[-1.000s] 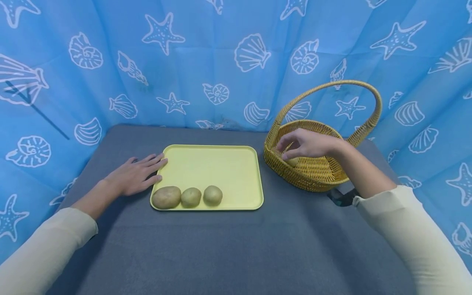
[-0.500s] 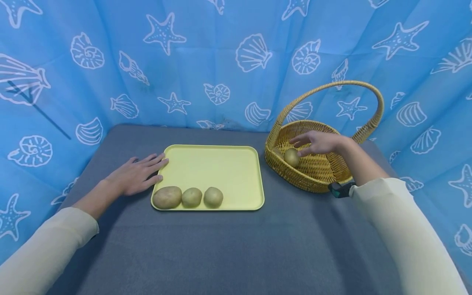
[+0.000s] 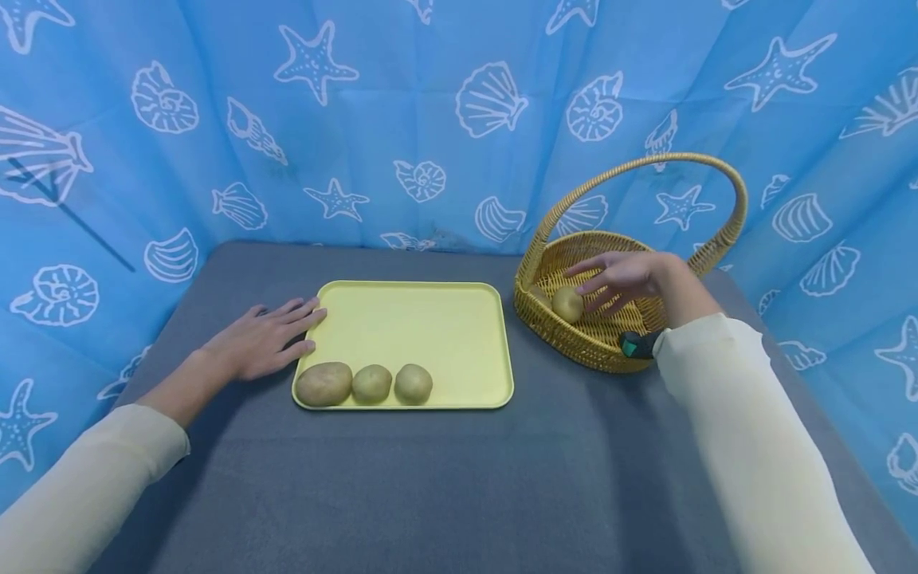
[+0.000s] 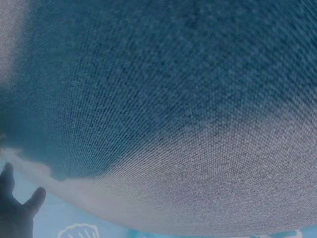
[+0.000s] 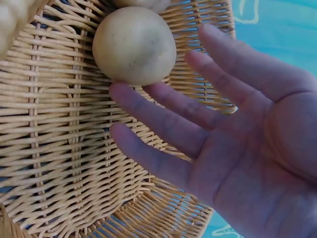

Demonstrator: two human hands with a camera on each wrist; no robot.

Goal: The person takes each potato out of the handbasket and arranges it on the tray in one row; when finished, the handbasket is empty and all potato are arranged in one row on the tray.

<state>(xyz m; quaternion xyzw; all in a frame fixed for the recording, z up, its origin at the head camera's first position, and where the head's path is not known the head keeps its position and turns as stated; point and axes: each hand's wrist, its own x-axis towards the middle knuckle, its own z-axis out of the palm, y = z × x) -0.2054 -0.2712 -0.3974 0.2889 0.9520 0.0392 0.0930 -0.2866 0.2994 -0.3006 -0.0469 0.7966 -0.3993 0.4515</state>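
My left hand (image 3: 267,343) lies flat with its fingers straight, fingertips on the left rim of a yellow tray (image 3: 409,319). Along the tray's near edge sit a large oval potato (image 3: 324,384) and two smaller round potatoes (image 3: 371,384). My right hand (image 3: 622,281) reaches into a wicker basket (image 3: 610,360), palm turned toward a round potato (image 3: 568,304) there. In the right wrist view its fingers are spread and nearly straight, fingertips right at the underside of that potato (image 5: 133,45). Another potato (image 5: 143,4) shows behind it, partly cut off.
The basket's tall arched handle (image 3: 645,163) rises over my right hand. A grey cloth (image 3: 430,494) covers the table. Behind stands a blue curtain (image 3: 402,104) with white shell prints. Only part of my left hand shows in the left wrist view, which is mostly cloth.
My right hand has drawn back to the right from over the round potato, its fingers spreading and palm turning toward it, so the potato is uncovered. My left hand stays put.
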